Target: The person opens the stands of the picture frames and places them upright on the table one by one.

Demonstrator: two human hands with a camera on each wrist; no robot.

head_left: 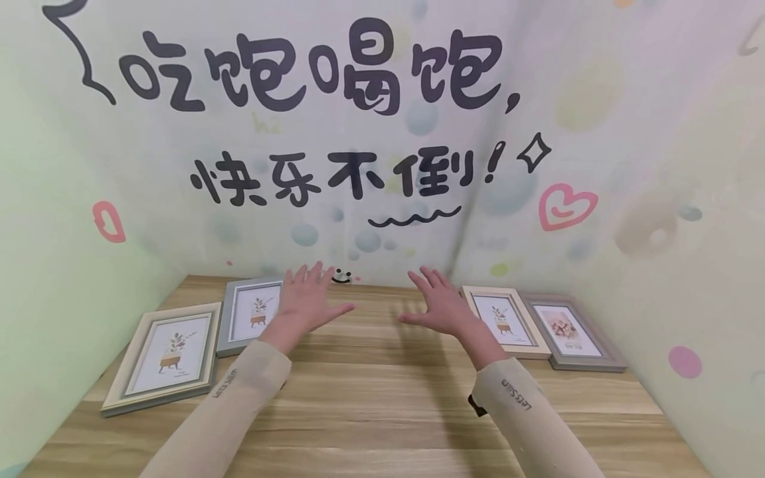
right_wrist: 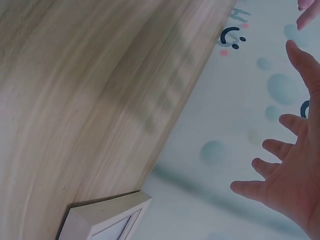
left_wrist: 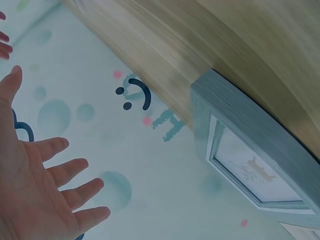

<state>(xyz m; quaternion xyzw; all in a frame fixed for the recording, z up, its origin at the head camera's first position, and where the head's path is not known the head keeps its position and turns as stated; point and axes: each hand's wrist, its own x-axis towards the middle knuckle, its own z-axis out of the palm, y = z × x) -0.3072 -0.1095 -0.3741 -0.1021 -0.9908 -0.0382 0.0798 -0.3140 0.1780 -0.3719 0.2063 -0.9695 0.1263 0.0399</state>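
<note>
Clock face centred on wooden table (head_left: 382,415), head view. Left hand (head_left: 306,300) at 11, right hand (head_left: 445,305) at 1; both raised, fingers and thumbs spread, holding nothing, well apart from each other. Blue-gray frame (head_left: 254,315) lies at 10, nearest left hand; left wrist view shows a gap between them. Pale cream frame (head_left: 508,317) at 2, nearest right hand, also apart. Larger beige frame (head_left: 173,355) at 9; gray-brown frame (head_left: 568,332) between 2 and 3. Printed wall (head_left: 287,259) at 12.
</note>
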